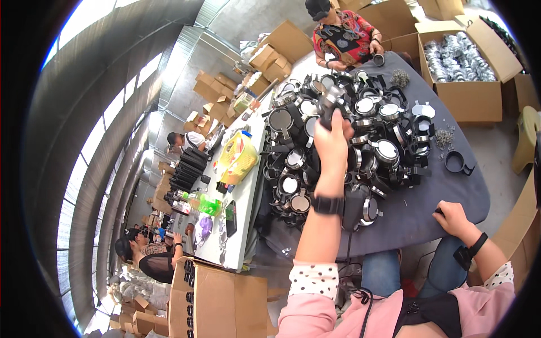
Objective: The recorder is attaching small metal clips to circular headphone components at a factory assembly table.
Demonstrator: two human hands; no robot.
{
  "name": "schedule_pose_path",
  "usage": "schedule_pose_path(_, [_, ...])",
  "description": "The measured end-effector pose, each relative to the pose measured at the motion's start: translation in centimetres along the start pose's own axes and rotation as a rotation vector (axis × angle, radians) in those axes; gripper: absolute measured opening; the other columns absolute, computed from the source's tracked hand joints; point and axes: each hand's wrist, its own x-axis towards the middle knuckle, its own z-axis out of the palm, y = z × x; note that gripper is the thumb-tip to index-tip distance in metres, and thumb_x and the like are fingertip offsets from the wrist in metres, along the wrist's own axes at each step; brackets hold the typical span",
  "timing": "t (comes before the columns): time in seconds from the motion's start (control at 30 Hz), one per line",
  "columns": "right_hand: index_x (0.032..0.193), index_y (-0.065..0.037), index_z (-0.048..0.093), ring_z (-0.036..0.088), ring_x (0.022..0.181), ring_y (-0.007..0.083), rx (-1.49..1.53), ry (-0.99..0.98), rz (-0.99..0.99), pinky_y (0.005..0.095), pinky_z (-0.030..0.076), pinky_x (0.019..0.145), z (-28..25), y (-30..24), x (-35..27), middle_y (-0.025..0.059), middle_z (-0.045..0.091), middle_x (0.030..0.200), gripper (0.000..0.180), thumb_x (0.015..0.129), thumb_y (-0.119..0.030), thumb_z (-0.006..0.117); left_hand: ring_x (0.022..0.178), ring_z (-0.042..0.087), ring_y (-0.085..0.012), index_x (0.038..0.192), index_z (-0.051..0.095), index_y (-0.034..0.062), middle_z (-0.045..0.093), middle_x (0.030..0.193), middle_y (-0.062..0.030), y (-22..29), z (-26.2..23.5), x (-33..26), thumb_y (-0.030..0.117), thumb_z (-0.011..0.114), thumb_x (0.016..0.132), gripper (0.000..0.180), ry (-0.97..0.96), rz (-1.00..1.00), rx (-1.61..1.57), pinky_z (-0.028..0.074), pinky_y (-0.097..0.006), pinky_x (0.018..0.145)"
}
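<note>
Table: we sit at a gray table (pixel 417 208) heaped with black and silver round parts (pixel 344 152).
Room: we see a big hall with cardboard boxes (pixel 468 67) far right; other people work at a white table (pixel 242 203) on the left.
Part: our left hand (pixel 331 147) is closed around a dark, shiny round part (pixel 328 102), lifted above the far pile.
Right hand (pixel 453 218): it rests on the near table edge, curled on something small and dark; we cannot tell what.

Pink top, white polka-dot cuffs (pixel 313 278), black wristbands (pixel 327 204), blue jeans (pixel 381 271).
</note>
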Motion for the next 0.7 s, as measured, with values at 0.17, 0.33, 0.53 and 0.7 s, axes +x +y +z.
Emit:
schedule_pose_path(0.17, [0.078,-0.003,0.051,0.059,0.067,0.0363,0.037,0.030,0.010,0.0428,0.046,0.060,-0.3,0.3,-0.5,0.0153,0.060,0.071,0.020,0.077,-0.013,0.069,0.121,0.047,-0.0385,0.135,0.024,-0.0179,0.043,0.129,-0.0350,-5.7,-0.1,-0.1,0.031,0.067,0.086,0.081,-0.058,0.135,0.568,0.035,-0.041,0.104])
schedule_pose_path(0.33, [0.078,-0.002,0.052,0.059,0.067,0.0364,0.092,0.020,0.045,0.0418,0.046,0.059,-0.5,0.6,-0.2,0.0161,0.059,0.071,0.019,0.076,-0.010,0.068,0.117,0.047,-0.0409,0.124,0.046,-0.0048,0.049,0.125,-0.0255,-7.6,-1.1,-13.0,0.013,0.067,0.078,0.053,-0.284,0.583,0.862,0.038,-0.045,0.102])
schedule_pose_path(0.53, [0.080,0.000,0.049,0.052,0.064,0.0375,0.084,0.119,0.036,0.0400,0.041,0.058,0.5,1.7,-1.3,0.0184,0.051,0.071,0.014,0.078,-0.003,0.062,0.132,0.034,-0.0408,0.129,0.047,0.0005,0.037,0.139,-0.0251,-15.6,-4.8,-22.6,0.018,0.076,0.070,0.067,-0.755,0.408,0.897,0.031,-0.046,0.110])
schedule_pose_path(0.7, [0.084,0.001,0.045,0.046,0.065,0.0356,0.119,0.058,0.057,0.0388,0.038,0.060,1.7,1.9,-1.2,0.0192,0.044,0.071,0.012,0.082,0.000,0.057,0.133,0.032,-0.0410,0.128,0.047,-0.0023,0.036,0.139,-0.0248,-17.6,-7.4,-22.6,0.024,0.072,0.073,0.066,-0.704,0.319,0.937,0.029,-0.049,0.110])
